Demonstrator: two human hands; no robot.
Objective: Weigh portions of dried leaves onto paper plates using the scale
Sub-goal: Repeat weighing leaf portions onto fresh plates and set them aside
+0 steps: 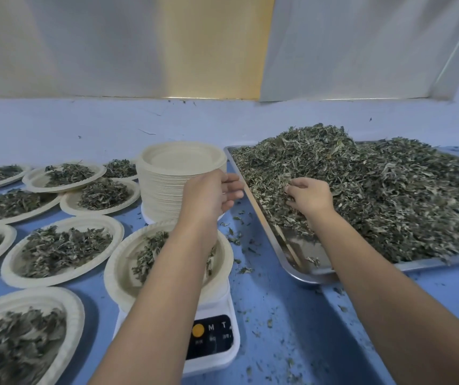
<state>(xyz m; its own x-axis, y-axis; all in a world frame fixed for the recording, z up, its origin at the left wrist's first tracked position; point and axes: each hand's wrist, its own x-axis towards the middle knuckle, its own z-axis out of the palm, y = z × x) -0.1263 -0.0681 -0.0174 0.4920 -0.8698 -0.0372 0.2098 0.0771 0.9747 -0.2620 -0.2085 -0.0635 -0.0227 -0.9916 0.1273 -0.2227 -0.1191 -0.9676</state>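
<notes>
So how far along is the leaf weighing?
Done: several filled paper plates sit at the left. In hand: a partly filled plate is on the scale; the right hand grips dried leaves in the steel tray, and the left hand is open above that plate. Left: the tray is piled high and a tall stack of empty plates waits, so plenty remains.

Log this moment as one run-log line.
left hand: open, near plate stack | right hand: grabbing dried leaves in tray | plate on scale: holds some leaves
</notes>
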